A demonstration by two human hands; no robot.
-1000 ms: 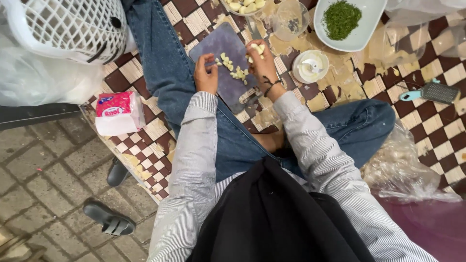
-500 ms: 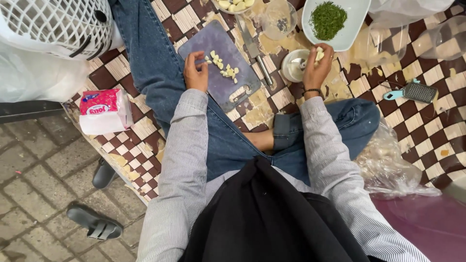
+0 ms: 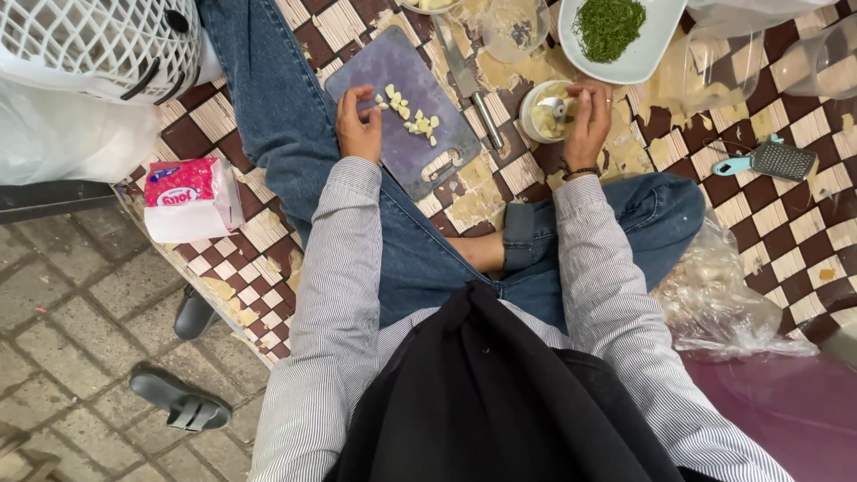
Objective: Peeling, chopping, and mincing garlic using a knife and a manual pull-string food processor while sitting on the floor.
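Left hand (image 3: 357,125) on board (image 3: 402,112), right hand (image 3: 589,120) cupping bowl (image 3: 544,112)

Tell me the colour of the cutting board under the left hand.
Dull grey-purple cutting board, clearest in the head view.

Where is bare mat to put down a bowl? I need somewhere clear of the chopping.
Bare checkered mat lies between the small grater and the clear plastic bag. It is crowded around the grey cutting board, the small white cup and the white herb dish.
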